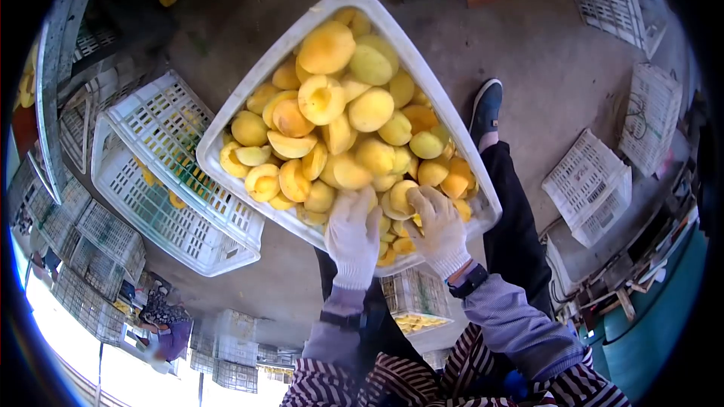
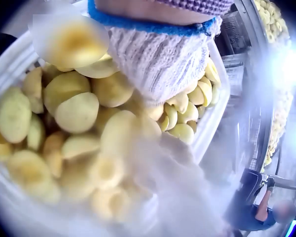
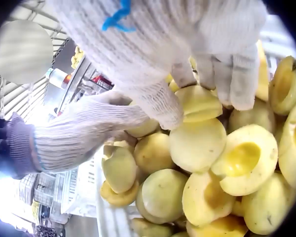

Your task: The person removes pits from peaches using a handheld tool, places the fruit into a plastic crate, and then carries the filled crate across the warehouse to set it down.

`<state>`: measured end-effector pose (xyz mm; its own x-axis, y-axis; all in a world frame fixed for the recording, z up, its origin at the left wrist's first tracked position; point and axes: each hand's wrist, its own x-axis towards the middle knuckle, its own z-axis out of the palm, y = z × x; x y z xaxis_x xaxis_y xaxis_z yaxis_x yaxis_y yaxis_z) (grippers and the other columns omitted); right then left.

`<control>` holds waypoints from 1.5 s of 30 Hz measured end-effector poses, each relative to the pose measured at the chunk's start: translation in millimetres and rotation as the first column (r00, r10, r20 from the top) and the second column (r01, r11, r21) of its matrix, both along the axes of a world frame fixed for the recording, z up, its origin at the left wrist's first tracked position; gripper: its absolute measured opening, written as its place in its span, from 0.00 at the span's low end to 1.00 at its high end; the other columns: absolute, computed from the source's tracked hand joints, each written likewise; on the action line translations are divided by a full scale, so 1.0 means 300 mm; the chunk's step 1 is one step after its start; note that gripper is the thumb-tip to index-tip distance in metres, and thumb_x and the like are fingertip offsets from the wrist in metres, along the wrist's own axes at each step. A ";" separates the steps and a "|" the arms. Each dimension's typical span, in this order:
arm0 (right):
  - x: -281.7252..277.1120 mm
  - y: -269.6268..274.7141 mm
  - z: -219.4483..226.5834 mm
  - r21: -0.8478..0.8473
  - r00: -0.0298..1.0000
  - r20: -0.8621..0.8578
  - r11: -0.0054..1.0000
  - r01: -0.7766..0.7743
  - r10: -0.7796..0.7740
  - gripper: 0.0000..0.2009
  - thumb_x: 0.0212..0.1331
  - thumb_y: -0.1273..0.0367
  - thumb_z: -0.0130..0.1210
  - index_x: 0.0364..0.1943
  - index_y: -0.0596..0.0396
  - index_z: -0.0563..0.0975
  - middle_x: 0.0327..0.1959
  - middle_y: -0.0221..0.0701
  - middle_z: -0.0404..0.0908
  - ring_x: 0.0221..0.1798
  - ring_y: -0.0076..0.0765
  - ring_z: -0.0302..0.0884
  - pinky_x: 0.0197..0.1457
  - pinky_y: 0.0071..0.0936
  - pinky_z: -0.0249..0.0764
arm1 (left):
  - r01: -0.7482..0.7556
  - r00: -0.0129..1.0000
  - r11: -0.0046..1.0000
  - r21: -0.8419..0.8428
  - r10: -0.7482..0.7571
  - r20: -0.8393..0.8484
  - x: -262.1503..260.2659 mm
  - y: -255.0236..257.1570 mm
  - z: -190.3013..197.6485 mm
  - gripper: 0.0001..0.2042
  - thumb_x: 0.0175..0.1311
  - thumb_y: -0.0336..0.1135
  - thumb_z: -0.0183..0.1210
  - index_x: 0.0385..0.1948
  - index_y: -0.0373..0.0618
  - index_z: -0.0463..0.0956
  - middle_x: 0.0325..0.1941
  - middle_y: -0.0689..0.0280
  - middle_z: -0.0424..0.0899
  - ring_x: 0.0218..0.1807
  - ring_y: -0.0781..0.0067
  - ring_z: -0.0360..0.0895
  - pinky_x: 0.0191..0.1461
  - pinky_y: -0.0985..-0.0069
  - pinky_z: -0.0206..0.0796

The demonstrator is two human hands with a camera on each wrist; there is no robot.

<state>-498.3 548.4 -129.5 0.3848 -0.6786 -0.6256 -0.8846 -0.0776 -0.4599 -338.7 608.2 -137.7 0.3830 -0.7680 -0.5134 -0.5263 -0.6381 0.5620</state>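
Yellow peach halves (image 1: 371,110), several with a pit hollow showing, fill a white plastic crate (image 1: 256,79) in front of me in the head view. My left hand (image 1: 353,237), in a white knit glove, reaches into the fruit at the crate's near edge. Its fingertips are partly hidden among the halves, and I cannot tell if they grip one. Just to the right, my gloved right hand (image 1: 437,234) has curled fingers. In the right wrist view it pinches a peach half (image 3: 199,101) between thumb and fingers, close over the pile. The left hand (image 3: 84,128) is right beside it there.
Stacked white crates (image 1: 177,173) stand left, with some fruit inside. More crates (image 1: 588,185) lie on the right. Another crate (image 1: 415,298) with fruit sits beneath the arms. A person (image 1: 166,335) is at the lower left. My shoe (image 1: 487,109) is beside the crate.
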 end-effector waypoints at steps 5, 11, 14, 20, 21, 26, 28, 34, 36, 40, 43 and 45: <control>0.005 -0.053 -0.018 0.100 0.993 -0.016 0.988 0.117 -0.116 0.23 0.54 0.63 0.64 0.56 0.46 0.75 0.54 0.37 0.77 0.56 0.48 0.76 0.59 0.42 0.73 | 0.045 0.999 0.998 -0.049 -0.045 -0.005 -0.118 0.030 0.022 0.24 0.48 0.29 0.72 0.50 0.44 0.77 0.56 0.58 0.79 0.56 0.54 0.78 0.57 0.64 0.72; -0.048 -0.171 -0.003 0.193 0.913 0.015 0.898 0.396 -0.407 0.11 0.60 0.62 0.59 0.43 0.51 0.82 0.41 0.35 0.84 0.42 0.43 0.83 0.47 0.36 0.78 | 0.015 0.988 0.985 0.171 0.012 -0.153 -0.083 0.009 0.043 0.28 0.52 0.37 0.71 0.56 0.42 0.75 0.54 0.56 0.80 0.52 0.51 0.80 0.55 0.64 0.73; -0.081 -0.196 -0.030 0.287 0.841 0.077 0.820 0.495 -0.535 0.12 0.60 0.63 0.59 0.44 0.52 0.82 0.40 0.36 0.84 0.42 0.42 0.83 0.46 0.35 0.78 | 0.014 0.900 0.945 0.326 0.130 -0.416 -0.139 0.094 0.087 0.25 0.54 0.39 0.70 0.55 0.44 0.76 0.47 0.57 0.83 0.48 0.53 0.81 0.53 0.65 0.73; -0.006 -0.250 0.022 0.326 0.853 0.082 0.823 0.466 -0.515 0.11 0.61 0.67 0.60 0.46 0.55 0.82 0.39 0.35 0.84 0.42 0.34 0.84 0.47 0.27 0.78 | 0.241 0.941 0.860 0.449 -0.094 -0.326 -0.250 0.166 -0.051 0.18 0.59 0.48 0.64 0.49 0.53 0.79 0.39 0.61 0.84 0.41 0.56 0.83 0.40 0.60 0.75; 0.006 -0.250 0.031 0.337 0.852 0.107 0.824 0.455 -0.513 0.11 0.61 0.68 0.60 0.46 0.56 0.82 0.39 0.35 0.84 0.42 0.32 0.84 0.48 0.26 0.78 | 0.243 0.953 0.880 0.409 -0.137 -0.271 -0.253 0.185 -0.050 0.17 0.58 0.50 0.64 0.44 0.53 0.80 0.36 0.63 0.84 0.37 0.57 0.84 0.36 0.60 0.75; 0.097 -0.403 0.062 0.249 0.854 0.202 0.869 0.429 -0.479 0.11 0.60 0.72 0.60 0.46 0.55 0.82 0.45 0.37 0.84 0.46 0.35 0.84 0.52 0.28 0.77 | 0.193 0.969 0.948 0.254 -0.143 -0.201 -0.118 0.020 0.106 0.17 0.55 0.44 0.69 0.45 0.51 0.81 0.41 0.60 0.85 0.40 0.54 0.83 0.43 0.59 0.75; 0.153 -0.479 0.058 0.004 0.896 0.332 0.950 0.312 -0.296 0.11 0.59 0.73 0.60 0.46 0.55 0.81 0.46 0.38 0.84 0.47 0.38 0.83 0.53 0.30 0.77 | 0.110 0.986 0.994 -0.009 -0.110 -0.127 0.019 -0.140 0.152 0.20 0.53 0.40 0.71 0.48 0.49 0.79 0.45 0.59 0.84 0.43 0.52 0.82 0.48 0.60 0.75; 0.369 -0.683 -0.108 -0.468 0.886 0.462 0.835 0.290 -0.049 0.21 0.59 0.69 0.62 0.57 0.52 0.76 0.51 0.42 0.82 0.51 0.52 0.81 0.55 0.37 0.76 | 0.196 0.853 0.920 -0.339 0.011 0.522 0.415 -0.530 -0.049 0.38 0.45 0.45 0.72 0.60 0.43 0.66 0.63 0.54 0.70 0.66 0.42 0.64 0.67 0.39 0.54; 0.431 -0.705 -0.158 -0.343 0.891 0.425 0.883 0.321 -0.159 0.21 0.61 0.64 0.61 0.59 0.51 0.75 0.52 0.43 0.82 0.52 0.53 0.81 0.56 0.37 0.76 | 0.222 0.843 0.930 -0.292 -0.033 0.536 0.463 -0.584 -0.078 0.39 0.44 0.47 0.71 0.60 0.43 0.66 0.63 0.53 0.70 0.65 0.43 0.64 0.66 0.40 0.54; 0.499 -0.745 -0.193 -0.118 0.934 0.260 0.952 0.284 -0.246 0.22 0.65 0.54 0.55 0.59 0.48 0.74 0.49 0.43 0.83 0.51 0.52 0.82 0.54 0.39 0.76 | 0.293 0.860 0.874 -0.387 -0.063 0.507 0.504 -0.605 -0.146 0.38 0.43 0.49 0.69 0.58 0.42 0.66 0.57 0.52 0.73 0.57 0.45 0.70 0.57 0.47 0.60; 0.492 -0.765 -0.217 -0.107 0.949 0.222 0.961 0.254 -0.226 0.20 0.66 0.57 0.54 0.58 0.48 0.74 0.46 0.43 0.84 0.50 0.53 0.82 0.53 0.41 0.77 | 0.315 0.848 0.835 -0.451 -0.034 0.528 0.521 -0.636 -0.168 0.33 0.47 0.48 0.65 0.54 0.41 0.68 0.53 0.53 0.76 0.51 0.46 0.73 0.49 0.50 0.63; 0.491 -0.765 -0.212 -0.102 0.952 0.186 0.959 0.264 -0.242 0.19 0.67 0.58 0.54 0.58 0.48 0.74 0.45 0.44 0.84 0.50 0.54 0.82 0.52 0.41 0.77 | 0.304 0.864 0.843 -0.443 -0.048 0.501 0.525 -0.644 -0.166 0.31 0.46 0.47 0.65 0.52 0.41 0.70 0.52 0.53 0.76 0.51 0.47 0.73 0.50 0.51 0.63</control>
